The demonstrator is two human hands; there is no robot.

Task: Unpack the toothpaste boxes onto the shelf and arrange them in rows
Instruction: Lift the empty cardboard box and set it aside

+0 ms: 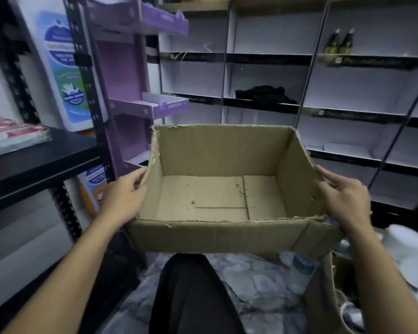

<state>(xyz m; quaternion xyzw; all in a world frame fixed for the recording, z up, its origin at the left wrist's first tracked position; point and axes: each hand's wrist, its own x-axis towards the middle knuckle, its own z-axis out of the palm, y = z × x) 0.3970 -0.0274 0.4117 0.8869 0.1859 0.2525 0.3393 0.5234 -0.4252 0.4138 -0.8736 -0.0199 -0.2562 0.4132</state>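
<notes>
Cardboard box (217, 150) held up, empty inside. Left hand (128, 191) gripping one side wall, right hand (343, 196) gripping the other, likely for carrying away. Toothpaste boxes (12, 136) lying on black shelf (58, 153), far left.

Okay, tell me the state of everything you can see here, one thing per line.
Cardboard box: open-topped, empty, held up.
Left hand: grips the box's left wall.
Right hand: grips the box's right wall.
Toothpaste boxes: lying flat on the black shelf.
Two bottles: upright, side by side.
Dark cloth: heaped.
</notes>
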